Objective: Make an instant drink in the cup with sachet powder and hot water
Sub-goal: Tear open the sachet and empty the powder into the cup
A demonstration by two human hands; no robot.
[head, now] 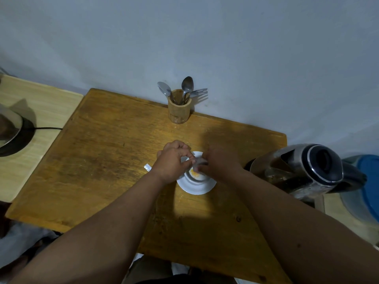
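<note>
**Sachet held over the cup**

Left hand (171, 160) and right hand (217, 162) both pinch the sachet (198, 162) (blurred, apparently tipped) above the cup (196, 177) at table (102, 150) centre; orange powder (193, 171) inside. Kettle (303, 171) at 3 o'clock.

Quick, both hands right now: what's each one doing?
Left hand: closed, pinching the sachet over the cup.
Right hand: closed on the same sachet's other side.

We see two spoons (187, 85), one fork (199, 92), one cup (195, 175), one saucer (196, 186), one kettle (307, 171).
</note>
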